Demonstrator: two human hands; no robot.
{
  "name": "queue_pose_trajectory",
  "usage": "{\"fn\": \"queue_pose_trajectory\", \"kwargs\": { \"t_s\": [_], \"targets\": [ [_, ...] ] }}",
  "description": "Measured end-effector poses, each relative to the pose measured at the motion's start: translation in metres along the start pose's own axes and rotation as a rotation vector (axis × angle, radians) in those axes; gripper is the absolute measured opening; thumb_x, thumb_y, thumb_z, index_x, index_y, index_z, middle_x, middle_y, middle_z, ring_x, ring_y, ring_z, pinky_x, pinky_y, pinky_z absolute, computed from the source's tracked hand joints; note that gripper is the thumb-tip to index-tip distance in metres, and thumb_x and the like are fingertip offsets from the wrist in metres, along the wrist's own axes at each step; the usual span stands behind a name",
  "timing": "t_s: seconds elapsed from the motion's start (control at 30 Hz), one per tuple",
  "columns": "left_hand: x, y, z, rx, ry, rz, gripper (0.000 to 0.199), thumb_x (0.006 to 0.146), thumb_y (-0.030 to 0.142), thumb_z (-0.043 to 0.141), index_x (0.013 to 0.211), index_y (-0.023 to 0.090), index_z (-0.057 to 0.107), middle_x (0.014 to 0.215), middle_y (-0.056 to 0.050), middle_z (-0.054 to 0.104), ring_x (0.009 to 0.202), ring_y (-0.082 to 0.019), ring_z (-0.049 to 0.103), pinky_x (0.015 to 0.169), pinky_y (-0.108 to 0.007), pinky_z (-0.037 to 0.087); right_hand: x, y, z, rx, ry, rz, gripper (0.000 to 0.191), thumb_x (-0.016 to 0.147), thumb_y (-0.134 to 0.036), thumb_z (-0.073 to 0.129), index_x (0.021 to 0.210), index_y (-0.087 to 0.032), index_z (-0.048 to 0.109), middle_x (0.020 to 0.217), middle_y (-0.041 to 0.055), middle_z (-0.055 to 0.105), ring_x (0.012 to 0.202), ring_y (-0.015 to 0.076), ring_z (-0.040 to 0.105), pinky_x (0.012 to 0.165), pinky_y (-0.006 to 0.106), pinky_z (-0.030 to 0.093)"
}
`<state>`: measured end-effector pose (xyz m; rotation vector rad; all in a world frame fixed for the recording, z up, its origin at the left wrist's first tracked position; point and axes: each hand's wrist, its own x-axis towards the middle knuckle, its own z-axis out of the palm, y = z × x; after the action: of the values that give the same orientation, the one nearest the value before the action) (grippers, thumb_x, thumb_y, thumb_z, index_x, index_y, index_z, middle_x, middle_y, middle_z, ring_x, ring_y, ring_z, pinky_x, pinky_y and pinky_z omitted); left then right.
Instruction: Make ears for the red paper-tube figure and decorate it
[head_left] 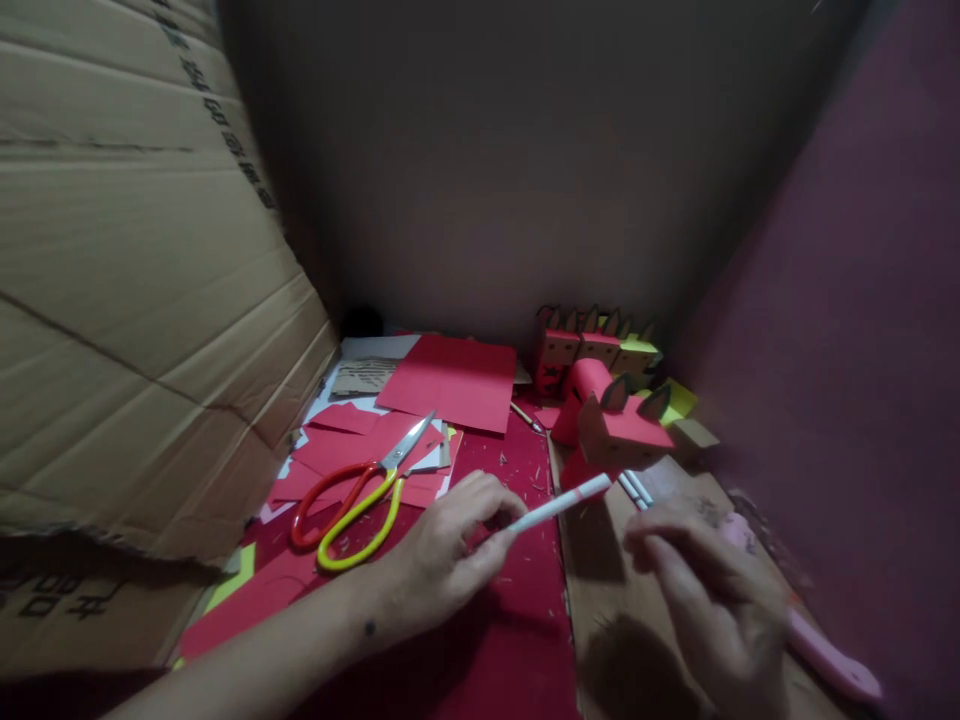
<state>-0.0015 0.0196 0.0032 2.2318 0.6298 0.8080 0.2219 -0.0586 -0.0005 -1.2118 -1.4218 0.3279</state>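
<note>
In the lower middle, my left hand (465, 540) is closed on a thin white stick (562, 503) that points up and to the right. My right hand (709, 590), blurred, has its fingers curled near two short white sticks (636, 489); whether it grips anything is hidden. A red paper animal figure with leaf-shaped ears (626, 430) stands just beyond the tip of the held stick. Scissors with red and yellow handles (360, 510) lie partly open on red paper, left of my left hand.
Red sheets (457, 380) lie at the back left beside a cardboard wall (150, 250). Several similar figures (596, 350) stand at the back. A pink-handled tool (832, 655) lies at the right on a cardboard strip (607, 590).
</note>
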Motion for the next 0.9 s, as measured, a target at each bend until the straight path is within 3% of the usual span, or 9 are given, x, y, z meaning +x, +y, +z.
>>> {"fn": "queue_pose_trajectory", "kwargs": {
  "t_s": [0.1, 0.17, 0.27, 0.4, 0.63, 0.77, 0.9],
  "targets": [
    [-0.001, 0.011, 0.005, -0.054, -0.034, 0.022, 0.016, 0.086, 0.012, 0.044, 0.094, 0.017, 0.058, 0.086, -0.003, 0.056, 0.082, -0.014, 0.05, 0.074, -0.027, 0.041, -0.005, -0.003, 0.012, 0.305, -0.413, 0.299, 0.022, 0.082, -0.027, 0.063, 0.104, -0.022, 0.063, 0.07, 0.0003, 0.063, 0.057, 0.0116, 0.056, 0.049, 0.021, 0.043],
    [-0.003, 0.017, 0.01, -0.099, -0.073, 0.006, 0.014, 0.087, 0.014, 0.045, 0.092, 0.016, 0.059, 0.087, -0.003, 0.057, 0.082, -0.014, 0.051, 0.076, -0.027, 0.041, -0.007, -0.001, 0.023, 0.514, -0.507, 0.512, 0.035, 0.082, -0.035, 0.063, 0.113, -0.019, 0.059, 0.059, -0.0024, 0.06, 0.043, 0.0068, 0.047, 0.039, 0.017, 0.034],
    [-0.004, 0.018, 0.016, -0.187, -0.108, -0.118, 0.013, 0.088, 0.02, 0.048, 0.094, 0.016, 0.058, 0.089, -0.003, 0.058, 0.08, -0.014, 0.053, 0.074, -0.026, 0.043, -0.007, 0.003, 0.033, 0.657, -0.429, 0.691, 0.032, 0.08, -0.04, 0.065, 0.099, -0.015, 0.066, 0.048, -0.0039, 0.056, 0.034, 0.0036, 0.041, 0.034, 0.014, 0.028],
    [-0.005, 0.009, 0.02, -0.19, -0.109, -0.254, 0.01, 0.086, 0.022, 0.053, 0.094, 0.017, 0.056, 0.08, 0.001, 0.058, 0.069, -0.011, 0.052, 0.063, -0.022, 0.042, -0.004, 0.001, 0.032, 0.788, -0.293, 0.77, 0.022, 0.076, -0.036, 0.069, 0.082, -0.015, 0.069, 0.052, -0.0011, 0.061, 0.037, 0.0067, 0.052, 0.033, 0.014, 0.031],
    [-0.011, -0.001, 0.029, 0.307, -0.02, 0.187, 0.024, 0.095, 0.022, 0.036, 0.082, 0.014, 0.054, 0.071, -0.003, 0.055, 0.063, -0.013, 0.049, 0.058, -0.025, 0.036, -0.008, 0.001, 0.034, 0.872, -0.401, 0.802, 0.029, 0.075, -0.043, 0.069, 0.072, -0.014, 0.069, 0.052, 0.0011, 0.063, 0.037, 0.007, 0.054, 0.033, 0.013, 0.034],
    [-0.013, -0.003, 0.03, 0.375, -0.051, 0.197, 0.025, 0.097, 0.023, 0.034, 0.083, 0.015, 0.053, 0.068, -0.001, 0.056, 0.058, -0.012, 0.05, 0.055, -0.023, 0.035, -0.012, 0.005, 0.038, 0.896, -0.455, 0.835, 0.039, 0.079, -0.05, 0.061, 0.073, -0.012, 0.069, 0.047, 0.0016, 0.061, 0.034, 0.0065, 0.052, 0.032, 0.013, 0.034],
    [-0.011, -0.004, 0.027, 0.267, -0.121, 0.104, 0.032, 0.097, 0.028, 0.03, 0.078, 0.017, 0.052, 0.063, 0.001, 0.054, 0.054, -0.01, 0.048, 0.053, -0.021, 0.036, -0.011, 0.005, 0.039, 0.949, -0.484, 0.839, 0.033, 0.084, -0.041, 0.058, 0.076, -0.011, 0.068, 0.044, 0.0013, 0.061, 0.031, 0.0055, 0.049, 0.032, 0.012, 0.035]
  ]
}}
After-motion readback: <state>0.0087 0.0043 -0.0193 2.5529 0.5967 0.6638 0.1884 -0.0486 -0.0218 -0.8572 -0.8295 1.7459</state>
